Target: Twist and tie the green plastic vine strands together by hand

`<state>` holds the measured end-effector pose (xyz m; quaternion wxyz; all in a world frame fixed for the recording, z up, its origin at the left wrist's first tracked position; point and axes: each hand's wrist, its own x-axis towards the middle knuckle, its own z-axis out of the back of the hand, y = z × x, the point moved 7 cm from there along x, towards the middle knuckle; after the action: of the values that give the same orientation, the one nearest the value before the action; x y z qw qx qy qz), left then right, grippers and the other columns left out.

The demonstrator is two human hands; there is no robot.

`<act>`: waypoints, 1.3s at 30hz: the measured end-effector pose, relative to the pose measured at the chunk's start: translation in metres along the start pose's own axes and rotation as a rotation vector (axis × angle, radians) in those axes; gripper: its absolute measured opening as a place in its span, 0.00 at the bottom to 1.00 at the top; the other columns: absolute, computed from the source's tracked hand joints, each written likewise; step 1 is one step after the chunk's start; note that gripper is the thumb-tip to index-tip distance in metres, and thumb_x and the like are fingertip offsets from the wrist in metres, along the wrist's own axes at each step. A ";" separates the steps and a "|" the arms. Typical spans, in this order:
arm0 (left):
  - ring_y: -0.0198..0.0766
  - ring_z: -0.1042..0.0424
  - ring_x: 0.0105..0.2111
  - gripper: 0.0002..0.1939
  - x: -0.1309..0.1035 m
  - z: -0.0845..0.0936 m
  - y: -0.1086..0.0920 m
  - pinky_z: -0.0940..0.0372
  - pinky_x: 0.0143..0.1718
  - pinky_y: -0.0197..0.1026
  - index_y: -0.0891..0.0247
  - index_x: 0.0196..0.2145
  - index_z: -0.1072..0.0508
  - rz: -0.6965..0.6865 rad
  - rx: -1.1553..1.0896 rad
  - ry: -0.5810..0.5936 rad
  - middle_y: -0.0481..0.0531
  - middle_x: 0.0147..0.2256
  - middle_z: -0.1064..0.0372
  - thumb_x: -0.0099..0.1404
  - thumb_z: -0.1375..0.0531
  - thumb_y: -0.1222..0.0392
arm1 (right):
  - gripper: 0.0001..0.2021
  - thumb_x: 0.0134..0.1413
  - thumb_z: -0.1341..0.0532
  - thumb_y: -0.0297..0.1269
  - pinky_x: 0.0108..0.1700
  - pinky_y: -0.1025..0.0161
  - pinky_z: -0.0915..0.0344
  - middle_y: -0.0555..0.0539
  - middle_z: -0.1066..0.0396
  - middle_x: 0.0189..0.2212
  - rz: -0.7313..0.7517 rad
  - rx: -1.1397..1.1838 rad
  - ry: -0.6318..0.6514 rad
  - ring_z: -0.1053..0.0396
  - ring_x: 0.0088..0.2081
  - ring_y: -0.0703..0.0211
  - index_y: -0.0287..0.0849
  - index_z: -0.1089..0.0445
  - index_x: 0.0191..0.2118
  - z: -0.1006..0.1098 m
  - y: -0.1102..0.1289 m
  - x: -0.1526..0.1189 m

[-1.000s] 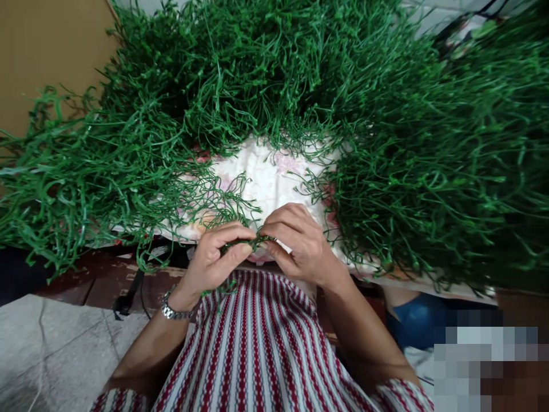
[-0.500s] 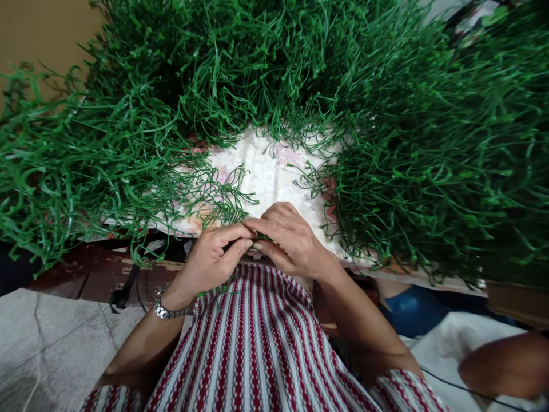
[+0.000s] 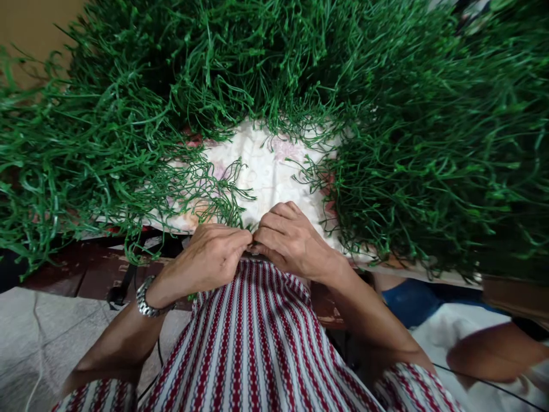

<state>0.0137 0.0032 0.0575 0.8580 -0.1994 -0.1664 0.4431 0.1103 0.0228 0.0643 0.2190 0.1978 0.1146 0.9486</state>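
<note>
My left hand (image 3: 214, 254), with a metal watch on its wrist, is closed in a pinch at the table's front edge. Right beside it, fingertips nearly touching, my right hand (image 3: 289, 240) is pinched shut too. A small dark green piece of sprig shows between the fingertips; the rest of it is hidden by the fingers. Just beyond my left hand, thin green plastic-looking sprigs (image 3: 227, 197) with forked tips lie loose on the white floral cloth (image 3: 268, 171).
Tall heaps of the same sprigs stand at the left (image 3: 86, 154), the back and the right (image 3: 420, 166). A dark red wooden bench edge (image 3: 77, 274) runs below the cloth. At the lower right, another person's arm (image 3: 493, 352) rests near white cloth.
My left hand has turned over so its back shows more, and its wrist has moved left and outward. The right hand stays nearly in place, its fingers curled tighter. The view has shifted slightly.
</note>
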 end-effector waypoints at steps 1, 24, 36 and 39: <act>0.33 0.45 0.22 0.11 0.000 -0.001 -0.002 0.50 0.26 0.39 0.63 0.22 0.39 -0.020 0.002 0.034 0.45 0.19 0.43 0.57 0.52 0.74 | 0.09 0.59 0.46 0.34 0.36 0.61 0.51 0.47 0.37 0.27 0.019 0.022 0.020 0.46 0.33 0.60 0.39 0.33 0.29 -0.001 0.001 0.000; 0.32 0.36 0.27 0.04 0.007 0.015 0.031 0.43 0.29 0.35 0.63 0.28 0.28 0.243 -0.560 -0.394 0.46 0.25 0.35 0.60 0.42 0.65 | 0.08 0.57 0.44 0.32 0.39 0.61 0.32 0.43 0.31 0.34 -0.055 0.271 -0.465 0.33 0.38 0.58 0.36 0.34 0.42 0.043 -0.004 0.002; 0.35 0.37 0.34 0.02 -0.005 0.012 0.043 0.42 0.34 0.38 0.59 0.29 0.24 0.276 -0.716 -0.701 0.48 0.29 0.38 0.56 0.37 0.63 | 0.21 0.56 0.41 0.35 0.49 0.58 0.32 0.40 0.31 0.47 -0.196 0.467 -0.320 0.32 0.48 0.58 0.37 0.41 0.54 -0.013 -0.010 0.002; 0.34 0.38 0.33 0.05 -0.006 0.014 0.037 0.42 0.34 0.38 0.57 0.32 0.24 0.249 -0.632 -0.703 0.47 0.27 0.42 0.57 0.38 0.65 | 0.22 0.55 0.41 0.35 0.51 0.59 0.34 0.39 0.33 0.50 -0.187 0.491 -0.297 0.33 0.50 0.58 0.37 0.42 0.55 -0.013 -0.009 0.004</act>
<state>-0.0218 0.0203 0.0502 0.5879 -0.3071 -0.5473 0.5104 0.1050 0.0306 0.0506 0.2655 0.3698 0.3253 0.8288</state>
